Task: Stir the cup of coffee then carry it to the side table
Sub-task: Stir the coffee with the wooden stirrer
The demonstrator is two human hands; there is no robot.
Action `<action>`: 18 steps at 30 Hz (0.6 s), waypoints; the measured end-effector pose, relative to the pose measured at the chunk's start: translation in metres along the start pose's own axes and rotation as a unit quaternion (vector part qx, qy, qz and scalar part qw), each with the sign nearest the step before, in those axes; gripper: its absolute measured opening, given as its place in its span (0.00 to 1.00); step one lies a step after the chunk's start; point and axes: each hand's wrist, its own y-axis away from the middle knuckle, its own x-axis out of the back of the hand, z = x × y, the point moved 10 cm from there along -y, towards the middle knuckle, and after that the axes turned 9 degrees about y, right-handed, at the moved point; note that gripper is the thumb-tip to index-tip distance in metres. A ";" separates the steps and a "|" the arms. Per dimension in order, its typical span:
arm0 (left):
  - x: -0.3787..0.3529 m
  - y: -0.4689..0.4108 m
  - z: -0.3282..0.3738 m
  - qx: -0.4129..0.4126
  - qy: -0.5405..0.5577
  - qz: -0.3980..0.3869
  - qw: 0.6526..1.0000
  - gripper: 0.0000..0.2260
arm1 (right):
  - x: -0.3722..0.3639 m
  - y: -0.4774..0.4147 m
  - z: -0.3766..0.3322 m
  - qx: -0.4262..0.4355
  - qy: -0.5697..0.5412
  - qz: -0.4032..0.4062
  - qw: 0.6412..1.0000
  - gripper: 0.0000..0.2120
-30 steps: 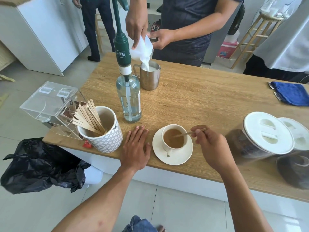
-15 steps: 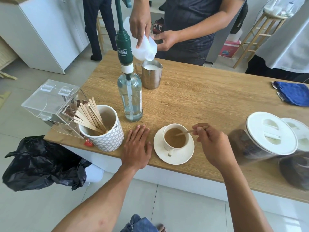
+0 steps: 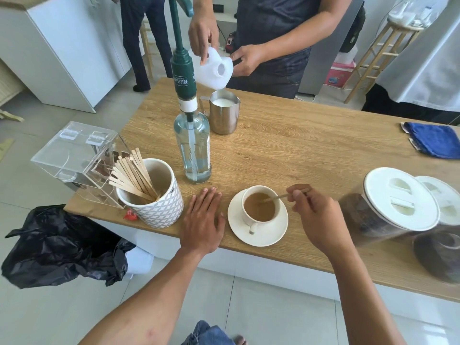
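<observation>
A white cup of milky coffee (image 3: 259, 206) stands on a white saucer (image 3: 271, 235) near the front edge of the wooden table (image 3: 298, 145). My right hand (image 3: 315, 215) pinches a thin wooden stir stick (image 3: 280, 196) whose tip dips into the coffee. My left hand (image 3: 201, 220) lies flat on the table just left of the saucer, fingers spread, holding nothing.
A patterned white mug of stir sticks (image 3: 155, 195), a clear acrylic box (image 3: 74, 155), a pump bottle (image 3: 193, 145) and a steel milk jug (image 3: 224, 115) stand left and behind. Two lidded jars (image 3: 398, 205) sit right. A person pours milk across the table. A black bag (image 3: 57, 247) hangs below.
My right hand has shifted the stick a little inside the cup, stirring. The person opposite has tipped the white milk container higher. My left hand stays put.
</observation>
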 end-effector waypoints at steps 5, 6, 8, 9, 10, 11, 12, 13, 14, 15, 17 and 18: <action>0.000 0.000 0.001 0.000 -0.002 -0.001 1.000 0.24 | 0.007 0.001 0.004 -0.003 0.010 0.021 1.000 0.09; 0.000 0.000 0.001 -0.001 -0.003 0.000 1.000 0.24 | 0.005 0.001 0.002 0.004 0.011 0.015 1.000 0.08; 0.000 0.001 0.000 0.000 -0.003 -0.001 1.000 0.24 | -0.003 0.003 -0.004 0.024 0.015 -0.016 0.999 0.08; -0.001 0.000 0.000 0.001 -0.002 -0.003 1.000 0.24 | -0.006 0.004 -0.004 0.024 0.014 -0.025 0.999 0.09; -0.001 0.000 0.000 0.002 -0.001 -0.003 1.000 0.24 | -0.004 0.004 -0.002 0.020 0.011 -0.021 1.000 0.10; -0.002 0.000 0.001 0.002 -0.001 -0.003 1.000 0.24 | 0.001 0.003 0.001 0.013 0.008 -0.005 1.000 0.10; -0.002 0.000 0.001 0.001 0.000 -0.003 1.000 0.24 | 0.006 0.002 0.003 0.008 0.008 0.011 1.000 0.09; -0.002 0.000 0.000 0.000 -0.002 -0.003 1.000 0.24 | 0.007 0.001 0.004 0.008 0.008 0.016 1.000 0.09; -0.002 0.000 0.000 -0.001 -0.004 -0.003 1.000 0.24 | 0.006 0.001 0.002 0.016 0.008 0.010 1.000 0.08; -0.002 0.000 -0.001 0.000 -0.005 -0.004 1.000 0.24 | 0.002 0.002 -0.001 0.025 0.005 -0.006 1.000 0.08; -0.002 0.000 -0.001 0.001 -0.004 -0.004 1.000 0.24 | -0.006 0.005 -0.003 0.027 -0.005 -0.042 0.999 0.08; -0.002 0.000 -0.001 0.001 -0.003 -0.004 1.000 0.24 | -0.005 0.005 -0.002 0.022 -0.007 -0.041 0.999 0.09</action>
